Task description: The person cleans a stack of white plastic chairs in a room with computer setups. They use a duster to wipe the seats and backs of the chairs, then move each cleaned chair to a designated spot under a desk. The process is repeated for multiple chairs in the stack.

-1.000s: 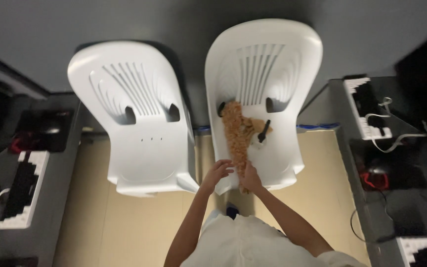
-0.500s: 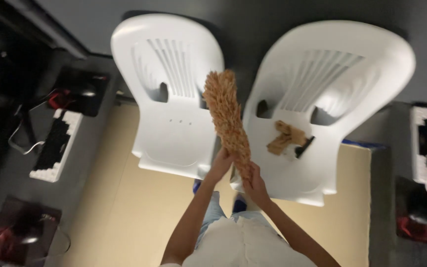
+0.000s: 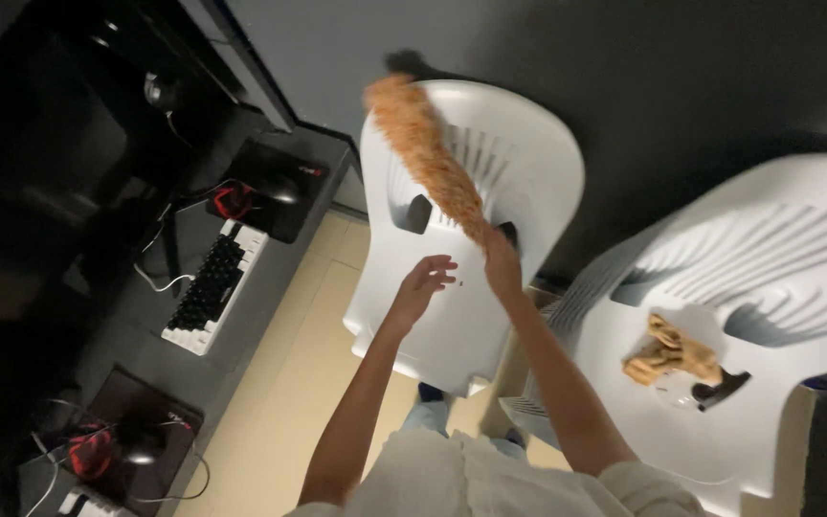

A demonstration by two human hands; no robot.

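Observation:
My right hand (image 3: pixel 502 263) grips the handle end of a long fluffy orange duster (image 3: pixel 425 153), which points up and to the left across the backrest of the left white plastic chair (image 3: pixel 528 163). My left hand (image 3: pixel 423 284) hovers open above that chair's seat, just left of the right hand, holding nothing. The right white plastic chair (image 3: pixel 777 287) stands beside it with a crumpled tan cloth (image 3: pixel 670 354) and a small dark object (image 3: pixel 720 390) on its seat.
A dark desk runs along the left with a white-and-black keyboard (image 3: pixel 208 287), a black mouse (image 3: pixel 275 189) on a mousepad, a second mouse (image 3: pixel 136 436) and cables. Tan floor (image 3: pixel 270 402) lies between desk and chairs. A dark wall (image 3: pixel 624 57) stands behind the chairs.
The view swung left. The duster moved from the right chair to the left chair's backrest. My left hand let go of the handle and opened; the right hand keeps hold.

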